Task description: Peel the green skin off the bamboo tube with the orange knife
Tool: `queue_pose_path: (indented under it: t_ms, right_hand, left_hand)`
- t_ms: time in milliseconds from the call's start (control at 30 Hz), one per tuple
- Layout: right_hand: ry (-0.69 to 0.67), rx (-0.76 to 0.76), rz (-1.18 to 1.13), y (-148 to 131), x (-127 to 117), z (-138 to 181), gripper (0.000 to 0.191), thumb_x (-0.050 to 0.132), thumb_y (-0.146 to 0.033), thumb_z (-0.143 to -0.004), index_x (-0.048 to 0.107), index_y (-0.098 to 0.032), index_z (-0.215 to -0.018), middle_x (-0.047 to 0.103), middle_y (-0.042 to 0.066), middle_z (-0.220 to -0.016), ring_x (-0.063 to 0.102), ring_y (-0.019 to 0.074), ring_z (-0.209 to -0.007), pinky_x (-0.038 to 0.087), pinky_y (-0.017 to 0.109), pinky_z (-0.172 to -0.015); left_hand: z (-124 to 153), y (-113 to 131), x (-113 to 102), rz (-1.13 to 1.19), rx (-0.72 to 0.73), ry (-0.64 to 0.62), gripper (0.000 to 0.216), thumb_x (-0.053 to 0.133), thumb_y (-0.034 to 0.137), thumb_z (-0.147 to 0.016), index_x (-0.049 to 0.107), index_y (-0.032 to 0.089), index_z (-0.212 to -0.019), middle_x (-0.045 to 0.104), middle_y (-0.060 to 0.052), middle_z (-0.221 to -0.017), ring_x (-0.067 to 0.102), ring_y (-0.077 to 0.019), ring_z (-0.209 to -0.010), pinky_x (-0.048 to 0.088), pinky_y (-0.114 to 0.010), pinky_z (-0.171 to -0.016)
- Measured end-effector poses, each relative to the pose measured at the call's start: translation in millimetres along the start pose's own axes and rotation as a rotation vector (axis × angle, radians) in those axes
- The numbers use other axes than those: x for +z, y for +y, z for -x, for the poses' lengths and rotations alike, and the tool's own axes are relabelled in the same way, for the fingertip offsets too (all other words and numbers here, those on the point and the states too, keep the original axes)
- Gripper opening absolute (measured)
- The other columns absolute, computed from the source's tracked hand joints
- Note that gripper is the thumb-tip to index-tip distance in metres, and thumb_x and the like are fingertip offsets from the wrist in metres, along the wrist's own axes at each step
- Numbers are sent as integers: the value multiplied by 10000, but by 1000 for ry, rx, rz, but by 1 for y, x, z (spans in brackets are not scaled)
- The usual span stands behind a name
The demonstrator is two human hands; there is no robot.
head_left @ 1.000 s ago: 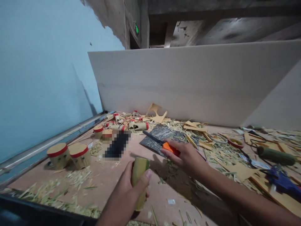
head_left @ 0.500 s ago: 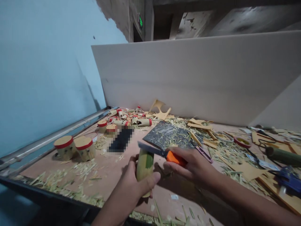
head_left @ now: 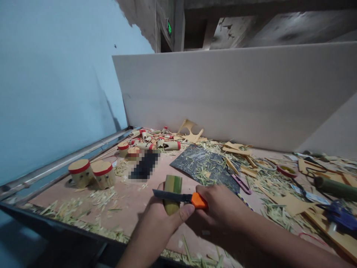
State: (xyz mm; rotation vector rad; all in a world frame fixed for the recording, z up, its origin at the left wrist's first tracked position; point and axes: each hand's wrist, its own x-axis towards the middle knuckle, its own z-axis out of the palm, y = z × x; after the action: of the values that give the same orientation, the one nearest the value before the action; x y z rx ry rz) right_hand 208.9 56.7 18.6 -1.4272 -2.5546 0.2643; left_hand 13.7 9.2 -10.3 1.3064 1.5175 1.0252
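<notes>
My left hand (head_left: pixel 164 219) is wrapped round a short piece of bamboo (head_left: pixel 173 183), partly green and partly pale, held upright above the table. In my right hand (head_left: pixel 220 201) is a utility knife (head_left: pixel 198 201) with an orange handle and a dark blade. The blade lies across the near side of the bamboo, pointing left. My left thumb presses close to where the blade meets the handle. The lower end of the bamboo is hidden behind my fingers.
Bamboo cups with red rims (head_left: pixel 79 173) stand at the left. Red-ended bamboo tubes (head_left: pixel 171 145) lie at the back. A dark cutting mat (head_left: pixel 206 163) carries shavings. A pink utility knife (head_left: pixel 242 184), a blue tool (head_left: pixel 341 214) and a green bamboo length (head_left: pixel 334 188) lie on the right.
The knife blade has moved from the top rim of the bamboo down along its side towards me. My right hand has come lower and closer to my left thumb.
</notes>
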Motion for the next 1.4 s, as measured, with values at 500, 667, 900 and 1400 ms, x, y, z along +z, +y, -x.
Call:
queue_pose_path:
  t_ms: [500, 667, 900, 1400]
  right_hand:
    - [-10, 56, 142, -9, 10, 0, 140, 689, -328, -768, 675, -198, -817, 733, 80, -680, 632, 199, -542, 200, 296, -498]
    - [126, 330, 154, 34, -15, -26, 243, 511, -263, -934, 682, -164, -792, 734, 153, -730, 637, 213, -590, 243, 302, -525]
    - [131, 247, 84, 59, -11, -28, 174, 540, -236, -894, 605, -205, -735, 659, 40, -679, 512, 150, -579, 276, 266, -560]
    - [-2, 25, -42, -3, 6, 6, 234, 673, -344, -768, 504, -231, -653, 549, -28, -525, 335, 104, -428, 160, 280, -463]
  left_hand:
    - [4, 7, 4, -102, -11, -1, 706, 748, 640, -788, 571, 290, -1375, 777, -69, -1022, 734, -318, -903, 505, -316, -734]
    - [9, 12, 6, -84, 31, -17, 548, 686, 649, -819, 659, 224, -1163, 729, -51, -873, 672, -255, -738, 472, -290, -652]
    - [5, 9, 1, 53, -43, -148, 624, 627, 620, -880, 499, 226, -1346, 622, 6, -817, 615, -199, -723, 461, -251, -612]
    - [6, 7, 4, -131, -46, -62, 895, 748, 676, -742, 477, 266, -1490, 765, -95, -1131, 719, -350, -1007, 537, -362, -813]
